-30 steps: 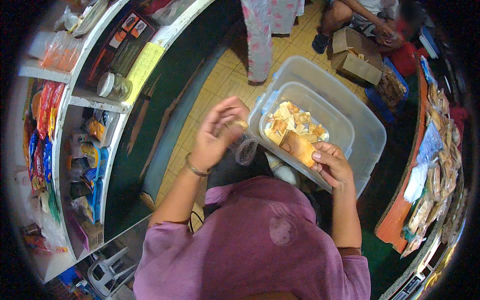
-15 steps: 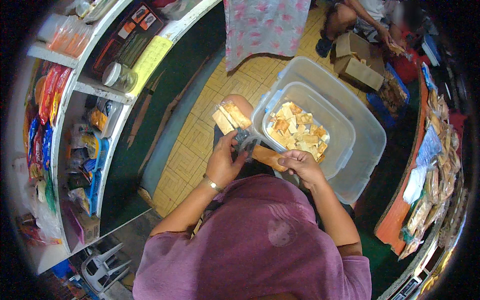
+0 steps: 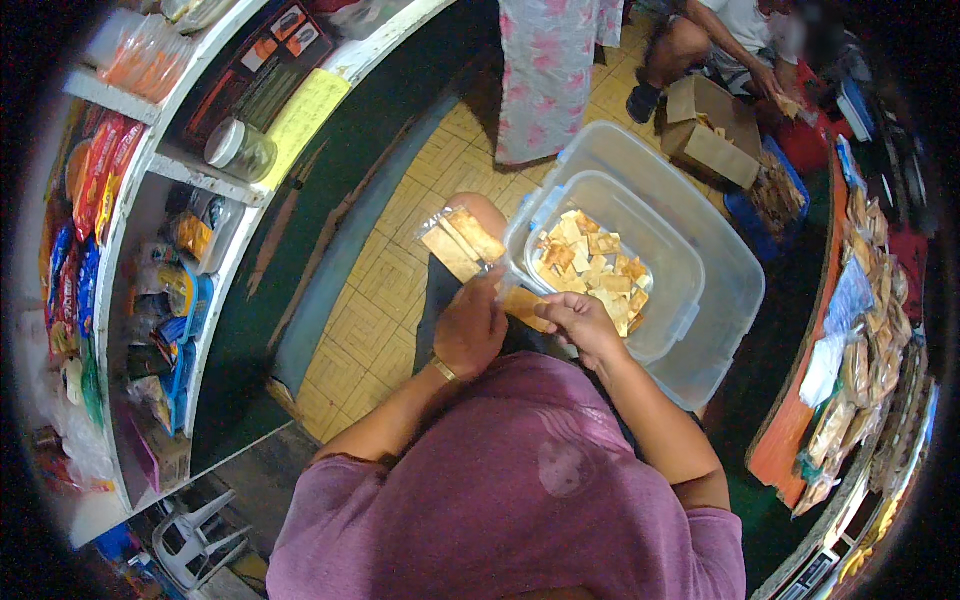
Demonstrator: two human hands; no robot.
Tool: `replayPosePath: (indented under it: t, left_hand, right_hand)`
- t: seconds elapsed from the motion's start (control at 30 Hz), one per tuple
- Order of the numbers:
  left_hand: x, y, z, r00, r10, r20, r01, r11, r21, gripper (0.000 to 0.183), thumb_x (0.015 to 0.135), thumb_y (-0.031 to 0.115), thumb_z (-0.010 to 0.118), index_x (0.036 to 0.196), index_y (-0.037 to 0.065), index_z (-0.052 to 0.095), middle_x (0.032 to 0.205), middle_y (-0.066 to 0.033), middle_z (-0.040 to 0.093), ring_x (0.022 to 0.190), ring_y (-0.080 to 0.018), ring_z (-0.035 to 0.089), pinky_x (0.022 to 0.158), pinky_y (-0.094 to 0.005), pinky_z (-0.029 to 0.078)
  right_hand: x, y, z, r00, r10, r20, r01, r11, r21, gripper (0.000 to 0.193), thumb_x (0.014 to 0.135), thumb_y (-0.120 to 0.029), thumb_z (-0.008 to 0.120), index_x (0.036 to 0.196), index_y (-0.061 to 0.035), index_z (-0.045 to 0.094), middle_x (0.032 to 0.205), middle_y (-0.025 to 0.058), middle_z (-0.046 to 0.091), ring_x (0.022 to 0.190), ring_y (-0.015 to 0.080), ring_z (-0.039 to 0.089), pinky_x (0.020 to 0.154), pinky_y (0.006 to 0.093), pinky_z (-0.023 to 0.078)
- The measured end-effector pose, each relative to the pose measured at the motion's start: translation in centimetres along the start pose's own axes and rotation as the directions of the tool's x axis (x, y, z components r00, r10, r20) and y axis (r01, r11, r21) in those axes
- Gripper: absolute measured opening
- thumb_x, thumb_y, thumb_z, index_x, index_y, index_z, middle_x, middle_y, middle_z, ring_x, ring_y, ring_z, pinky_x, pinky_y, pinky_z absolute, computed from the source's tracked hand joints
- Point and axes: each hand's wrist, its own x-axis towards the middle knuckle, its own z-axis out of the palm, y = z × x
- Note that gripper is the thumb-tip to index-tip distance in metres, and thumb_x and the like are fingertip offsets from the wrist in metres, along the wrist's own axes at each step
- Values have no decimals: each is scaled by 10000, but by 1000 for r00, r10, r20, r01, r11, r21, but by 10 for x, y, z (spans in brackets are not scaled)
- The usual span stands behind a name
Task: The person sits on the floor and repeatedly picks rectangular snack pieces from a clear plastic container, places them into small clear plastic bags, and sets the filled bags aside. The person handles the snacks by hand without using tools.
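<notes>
Over my left thigh lies a clear plastic bag (image 3: 463,243) holding several flat, golden-brown pieces that look like toasted bread or crackers. My left hand (image 3: 472,322) is closed at the bag's near end, its back turned up, so its fingertips are partly hidden. Between my hands is another long brown toasted piece (image 3: 523,306), its left end at the bag's mouth. My right hand (image 3: 585,328) pinches the right end of that piece. Just beyond my right hand, many similar broken pieces (image 3: 592,262) lie in a clear plastic tub.
The inner tub (image 3: 690,262) sits within a larger clear bin (image 3: 735,290). Shelves with packets (image 3: 180,235) line the left. A floral cloth (image 3: 545,85) hangs ahead. At far right, a person sits beside a cardboard box (image 3: 712,130); wrapped packs (image 3: 865,350) cover an orange-edged counter.
My left hand has rolled over and moved right, closer to my right hand. The brown piece has shifted left toward the bag's mouth. The floral cloth appears further right.
</notes>
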Motion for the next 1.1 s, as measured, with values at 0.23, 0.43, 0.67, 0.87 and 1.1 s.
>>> replayPosePath:
  t: [0.23, 0.43, 0.67, 0.87, 1.1]
  left_hand:
    - [-6, -8, 0, 1000, -4, -1, 4, 1000, -7, 479, 868, 76, 544, 1332, 41, 429, 1187, -196, 574, 1021, -332, 592, 892, -416, 477]
    - [-10, -10, 9, 983, 149, -104, -155, 987, -45, 473, 856, 63, 553, 1314, 16, 445, 1178, -203, 571, 1028, -351, 579, 905, -414, 468]
    - [-12, -8, 6, 983, 157, -97, -167, 980, -110, 463, 843, 60, 571, 1290, 10, 464, 1143, -209, 573, 1011, -363, 576, 896, -416, 469]
    - [-16, -12, 13, 994, 70, -88, -93, 954, -286, 439, 820, 46, 586, 1244, 8, 479, 1121, -194, 575, 1021, -330, 574, 897, -407, 459]
    - [-17, -27, 18, 957, 68, -282, -137, 963, -231, 423, 738, 35, 629, 1142, 36, 503, 968, -131, 577, 925, -300, 551, 827, -400, 445]
  right_hand:
    - [10, -2, 5, 993, 111, 27, -114, 969, 218, 176, 812, -139, 731, 944, -59, 646, 749, -11, 627, 597, 77, 571, 460, 205, 414]
    - [11, 3, 21, 997, 74, 19, -77, 969, 234, 208, 833, -179, 719, 991, -66, 645, 783, -15, 641, 628, 68, 569, 513, 190, 412]
    - [28, 11, 34, 994, -14, 105, -4, 986, 164, 172, 875, -161, 647, 1009, -54, 641, 822, -12, 652, 684, 66, 571, 573, 190, 405]
    - [46, 20, 50, 992, -100, 70, 86, 979, 185, 138, 895, -42, 540, 1000, -39, 630, 807, 15, 649, 644, 83, 571, 537, 225, 435]
    - [56, 22, 62, 983, -173, 66, 158, 969, 190, 250, 864, 24, 548, 1103, -46, 566, 867, 31, 645, 693, 106, 600, 561, 235, 460]
